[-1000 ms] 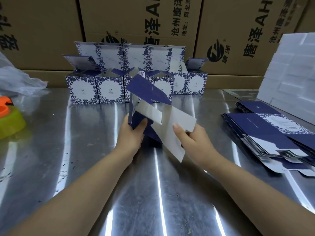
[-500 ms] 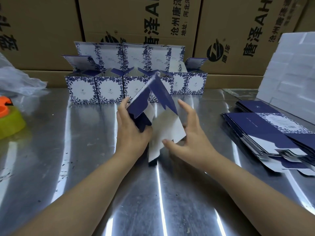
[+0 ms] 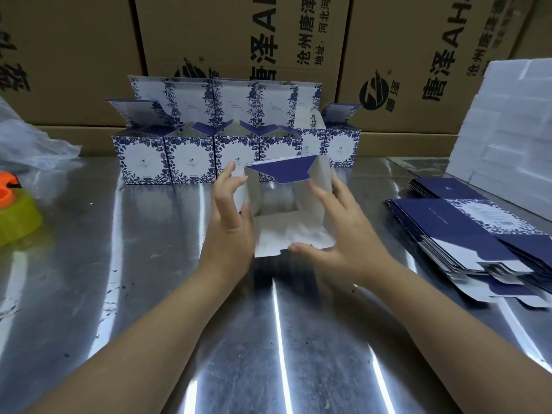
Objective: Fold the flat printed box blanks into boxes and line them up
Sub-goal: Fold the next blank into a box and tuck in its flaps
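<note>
Between my palms, over the table [image 3: 149,294], the half-formed box [image 3: 286,231] opens toward me; left hand [image 3: 230,228] spread flat on its left wall, right hand [image 3: 346,234] spread along the right, both equally near.

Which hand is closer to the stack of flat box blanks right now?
Right. The right hand is on the side of the half-folded box facing the stack of flat box blanks; the left hand is on its other side.

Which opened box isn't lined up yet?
The box between the left hand and right hand, open end facing the camera; the other boxes stand upright in rows behind.
</note>
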